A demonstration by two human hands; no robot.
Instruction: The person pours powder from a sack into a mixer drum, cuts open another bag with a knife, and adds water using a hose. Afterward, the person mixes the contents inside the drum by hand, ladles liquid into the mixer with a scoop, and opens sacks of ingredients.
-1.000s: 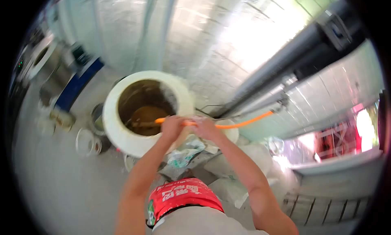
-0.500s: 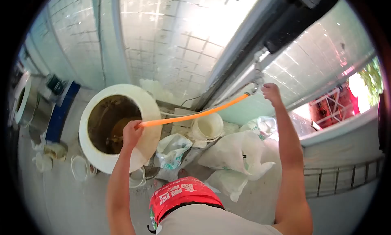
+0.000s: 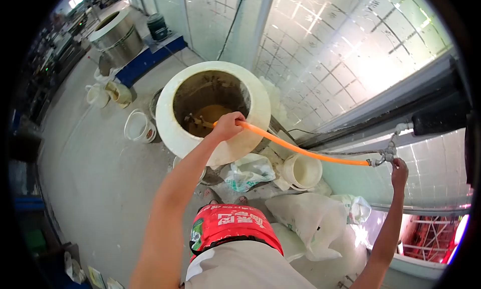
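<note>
Orange hose [image 3: 305, 152] runs from a metal tap [image 3: 389, 152] to a big round white tub [image 3: 173, 133]. The left hand [image 3: 229, 127] is wrapped tight around the hose, close to the end that is over the tub. A bit of the hose pokes out past this hand, above the tub's hole, and brown stuff [image 3: 213, 112] sits deep inside. The right hand [image 3: 399, 172] is up at the tap with its fingers bent. It seems to touch the tap, but it looks so small here that I cannot tell if it grips.

Near the hose are a white bucket [image 3: 303, 171] and a plastic bag [image 3: 249, 171] with green marks. White sacks [image 3: 313, 220] lie by the person's red apron [image 3: 233, 225]. Farther away, 2 small pails [image 3: 119, 93] stand near a blue beam [image 3: 149, 62].
</note>
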